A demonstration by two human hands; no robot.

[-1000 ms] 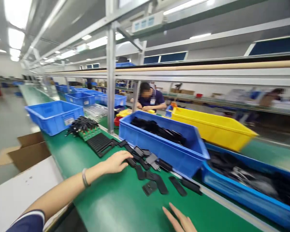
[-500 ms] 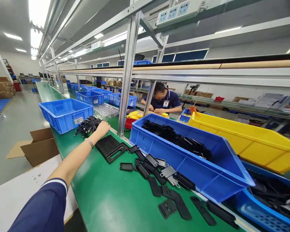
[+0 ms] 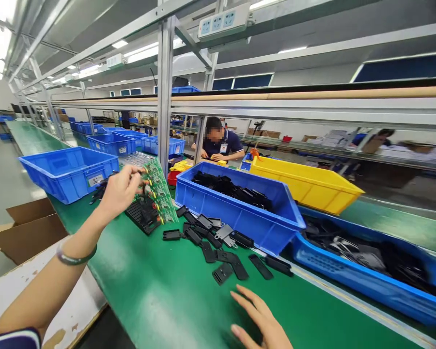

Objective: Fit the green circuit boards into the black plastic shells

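Observation:
A green circuit board panel [image 3: 160, 193], dotted with small parts and with black cables at its near side, is gripped at its left edge by my left hand [image 3: 122, 189]. The panel is tilted up over a black slotted tray [image 3: 140, 218] on the green bench. My right hand [image 3: 263, 320] is at the bottom of the view with fingers spread, holding nothing. Beyond it lie several loose black plastic cases [image 3: 223, 273], some with grey metal plates [image 3: 224, 233] among them.
A blue bin [image 3: 236, 213] full of black parts stands behind the loose cases. Another blue bin [image 3: 70, 174] sits at the left. To the right are a yellow bin [image 3: 305, 186] and a blue basket [image 3: 349, 278] of dark parts. A co-worker [image 3: 221, 143] sits across the bench.
My left hand has lifted the circuit board panel from beside the slotted tray and drawn it nearer. My right hand has entered at the bottom. The view has swung right.

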